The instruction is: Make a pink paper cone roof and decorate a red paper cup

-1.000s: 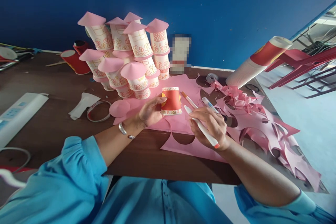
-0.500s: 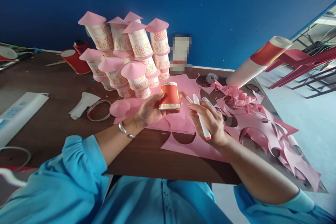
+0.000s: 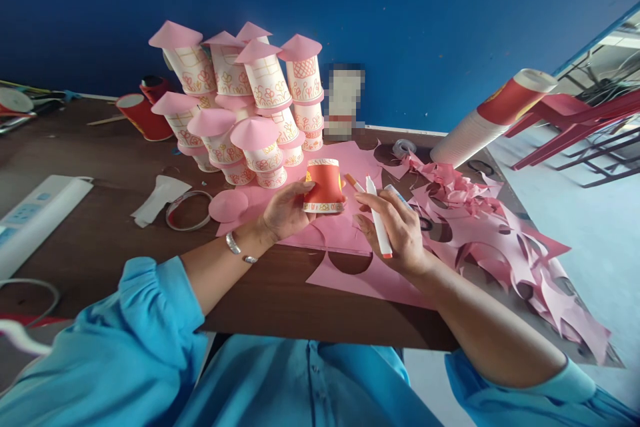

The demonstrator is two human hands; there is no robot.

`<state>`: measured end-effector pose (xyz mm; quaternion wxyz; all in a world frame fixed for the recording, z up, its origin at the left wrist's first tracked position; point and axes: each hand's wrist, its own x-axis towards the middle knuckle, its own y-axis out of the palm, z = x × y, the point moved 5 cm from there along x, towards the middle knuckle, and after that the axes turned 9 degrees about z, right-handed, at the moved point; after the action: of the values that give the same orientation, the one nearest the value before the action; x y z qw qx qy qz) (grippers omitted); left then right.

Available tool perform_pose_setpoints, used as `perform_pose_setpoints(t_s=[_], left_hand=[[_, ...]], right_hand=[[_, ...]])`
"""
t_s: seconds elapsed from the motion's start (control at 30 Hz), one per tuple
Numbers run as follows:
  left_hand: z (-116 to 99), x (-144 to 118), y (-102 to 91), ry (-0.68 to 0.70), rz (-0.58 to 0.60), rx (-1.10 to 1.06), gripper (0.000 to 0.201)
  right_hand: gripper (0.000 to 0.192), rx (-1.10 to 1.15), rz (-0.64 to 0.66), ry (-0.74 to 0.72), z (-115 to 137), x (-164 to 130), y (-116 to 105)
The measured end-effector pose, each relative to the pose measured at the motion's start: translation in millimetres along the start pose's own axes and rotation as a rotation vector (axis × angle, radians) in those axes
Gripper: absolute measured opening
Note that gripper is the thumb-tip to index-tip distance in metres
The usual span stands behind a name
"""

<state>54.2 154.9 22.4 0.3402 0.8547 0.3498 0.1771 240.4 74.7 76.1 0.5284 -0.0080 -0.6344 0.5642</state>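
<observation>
My left hand is closed around a red paper cup, held mouth-down over the pink paper. A band of small drawn flowers or marks runs along its white lower edge. In my right hand, just right of the cup, a white marker with an orange-red end is gripped between the fingers. An orange-capped marker shows between cup and hand; whether it is held or lies on the paper I cannot tell. Behind the fingers, another white marker is partly hidden.
Decorated paper-cup towers with pink cone roofs stand at the back. Cut pink paper scraps cover the right side, near a leaning cup stack. A tape roll and a white power strip lie left.
My right hand has shifted slightly left and up with the marker, which now sits more upright. The cup in my left hand has dropped a little.
</observation>
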Motion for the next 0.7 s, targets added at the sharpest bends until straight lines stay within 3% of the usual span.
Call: perform_pose_setpoints(t_s=[0.17,0.33,0.7], left_hand=[[-0.1,-1.3,-1.3,0.063,-0.012,0.107,0.035],[2.2,-3.3,-0.3,0.145,-0.004,0.337,0.052],[3.5,-9.0,-8.9,0.134,-0.056,0.62,0.054]], right_hand=[[0.056,0.011,0.04,0.062,-6.8,-2.7,4.7],[0.069,-0.063,0.1,0.185,-19.8,-4.3,12.7],[0.038,-0.277,0.331,0.285,-49.3,-12.6,34.4]])
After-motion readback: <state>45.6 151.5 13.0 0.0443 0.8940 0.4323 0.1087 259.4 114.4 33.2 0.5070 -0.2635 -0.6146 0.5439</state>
